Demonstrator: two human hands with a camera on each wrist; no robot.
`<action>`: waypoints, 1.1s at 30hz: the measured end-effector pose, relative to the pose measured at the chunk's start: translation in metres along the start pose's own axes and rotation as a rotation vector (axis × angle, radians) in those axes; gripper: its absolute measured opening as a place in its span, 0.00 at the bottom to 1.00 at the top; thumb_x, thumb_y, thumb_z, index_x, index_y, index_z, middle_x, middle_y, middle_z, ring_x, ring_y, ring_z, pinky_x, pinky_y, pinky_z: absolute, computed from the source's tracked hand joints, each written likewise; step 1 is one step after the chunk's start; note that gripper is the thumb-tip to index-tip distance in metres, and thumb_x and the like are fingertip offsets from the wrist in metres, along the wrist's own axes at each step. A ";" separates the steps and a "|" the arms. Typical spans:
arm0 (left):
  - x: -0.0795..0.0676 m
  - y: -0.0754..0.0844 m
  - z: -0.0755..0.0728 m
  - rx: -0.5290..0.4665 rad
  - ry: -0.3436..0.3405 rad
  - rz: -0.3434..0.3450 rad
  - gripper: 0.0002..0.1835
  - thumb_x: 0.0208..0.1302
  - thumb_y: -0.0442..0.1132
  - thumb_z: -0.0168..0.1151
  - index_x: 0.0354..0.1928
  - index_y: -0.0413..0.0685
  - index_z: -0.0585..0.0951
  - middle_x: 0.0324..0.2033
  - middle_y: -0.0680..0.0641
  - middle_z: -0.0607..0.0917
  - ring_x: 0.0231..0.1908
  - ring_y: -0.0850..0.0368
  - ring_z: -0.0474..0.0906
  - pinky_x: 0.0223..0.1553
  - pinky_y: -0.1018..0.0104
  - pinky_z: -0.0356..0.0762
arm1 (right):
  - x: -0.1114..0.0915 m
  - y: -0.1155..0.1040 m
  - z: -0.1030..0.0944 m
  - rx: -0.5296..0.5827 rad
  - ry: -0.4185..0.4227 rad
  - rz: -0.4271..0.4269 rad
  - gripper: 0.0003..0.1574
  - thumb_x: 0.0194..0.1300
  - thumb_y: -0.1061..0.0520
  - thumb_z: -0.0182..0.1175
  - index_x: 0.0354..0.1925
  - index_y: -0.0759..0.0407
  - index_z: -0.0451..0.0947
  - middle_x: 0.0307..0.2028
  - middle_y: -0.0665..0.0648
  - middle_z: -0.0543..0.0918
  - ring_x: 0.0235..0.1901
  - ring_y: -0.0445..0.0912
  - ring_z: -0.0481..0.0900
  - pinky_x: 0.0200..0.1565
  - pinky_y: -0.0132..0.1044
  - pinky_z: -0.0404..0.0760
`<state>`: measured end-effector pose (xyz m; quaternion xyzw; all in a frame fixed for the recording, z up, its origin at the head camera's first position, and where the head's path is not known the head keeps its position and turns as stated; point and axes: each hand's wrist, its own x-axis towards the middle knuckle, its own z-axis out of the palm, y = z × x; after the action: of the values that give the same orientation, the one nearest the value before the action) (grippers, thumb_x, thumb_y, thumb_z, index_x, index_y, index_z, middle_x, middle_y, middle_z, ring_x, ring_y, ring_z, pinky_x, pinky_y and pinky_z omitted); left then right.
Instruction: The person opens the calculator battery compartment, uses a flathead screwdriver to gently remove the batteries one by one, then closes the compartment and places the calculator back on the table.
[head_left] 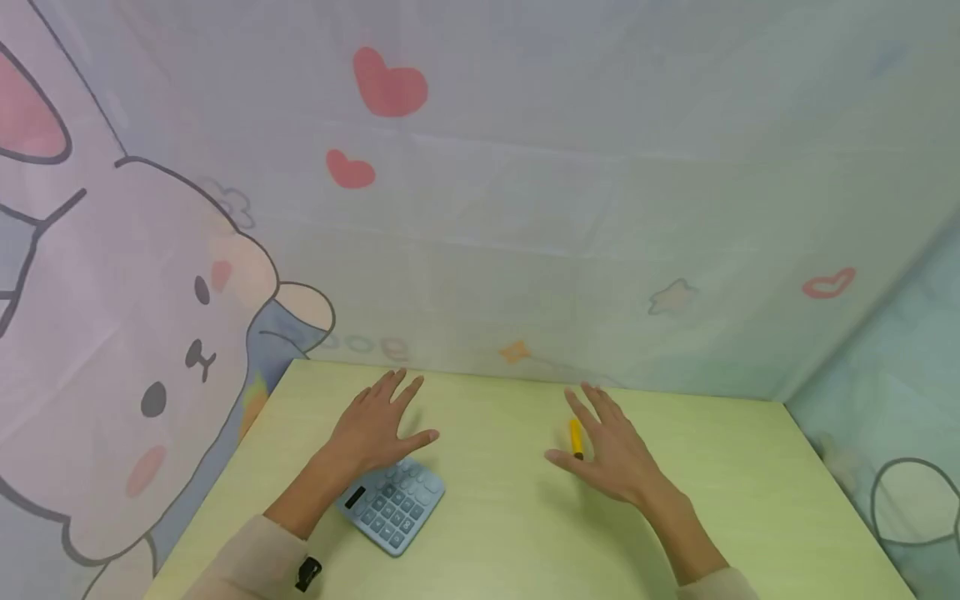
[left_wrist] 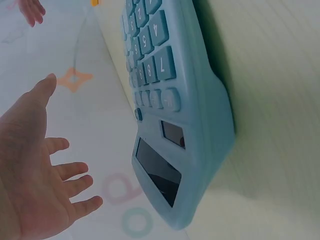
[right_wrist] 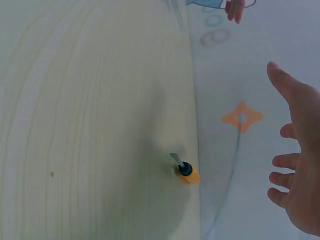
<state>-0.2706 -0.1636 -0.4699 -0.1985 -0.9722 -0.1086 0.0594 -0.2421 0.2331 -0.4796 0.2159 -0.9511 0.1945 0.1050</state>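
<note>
- Far left: backdrop cloth [head_left: 540,125] with a big printed rabbit [head_left: 112,400], its face turned sideways; two solid red hearts [head_left: 391,83] higher up, right of it.
- My left sleeve [head_left: 247,558], pale; small black item [head_left: 308,573] by the cuff, can't tell what.
- My left hand [head_left: 375,429]: wide open, thumb out to the side, fingers extended, holding nothing. It's over the upper-left part of the calculator; a gap shows between them in the left wrist view.
- Calculator [head_left: 399,510]: light blue, face up on the counter [head_left: 487,508], set at an angle, partly covered by my left hand and wrist in the head view. Left wrist view gives dark display [left_wrist: 159,172], small dark panel [left_wrist: 173,134] beside it, number keys [left_wrist: 150,67] with white digits.
- Middle: pale yellow-green counter between my hands; orange four-pointed star [head_left: 515,352] printed on the cloth just above its back edge.
- Screwdriver [head_left: 576,435]: yellow handle, dark collar, flat metal blade [right_wrist: 177,159] seen in right wrist view. On the counter, in line with the gap between my right thumb and index finger in the head view.
- My right hand [head_left: 618,454]: wide open, thumb spread from the fingers, holding nothing, near the screwdriver.
- Right: my other pale sleeve [head_left: 718,586]; outlined red heart [head_left: 813,287] on the cloth.
</note>
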 end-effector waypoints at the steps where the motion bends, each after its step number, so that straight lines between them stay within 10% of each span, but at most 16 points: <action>1: -0.001 -0.001 0.000 -0.002 0.000 0.001 0.52 0.70 0.72 0.59 0.84 0.50 0.59 0.81 0.35 0.58 0.80 0.36 0.54 0.76 0.37 0.56 | 0.000 -0.001 0.001 0.007 -0.004 -0.001 0.62 0.68 0.24 0.63 0.85 0.53 0.54 0.83 0.63 0.52 0.81 0.65 0.50 0.71 0.72 0.60; 33: -0.019 -0.028 -0.013 0.052 -0.089 -0.094 0.29 0.82 0.56 0.54 0.66 0.37 0.77 0.60 0.35 0.78 0.57 0.34 0.76 0.48 0.39 0.82 | 0.012 -0.032 0.025 0.143 -0.027 0.000 0.57 0.71 0.25 0.61 0.84 0.48 0.57 0.81 0.57 0.59 0.78 0.62 0.59 0.62 0.71 0.73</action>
<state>-0.2637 -0.1990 -0.4658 -0.1556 -0.9847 -0.0770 0.0163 -0.2413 0.1911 -0.4885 0.2254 -0.9361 0.2590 0.0764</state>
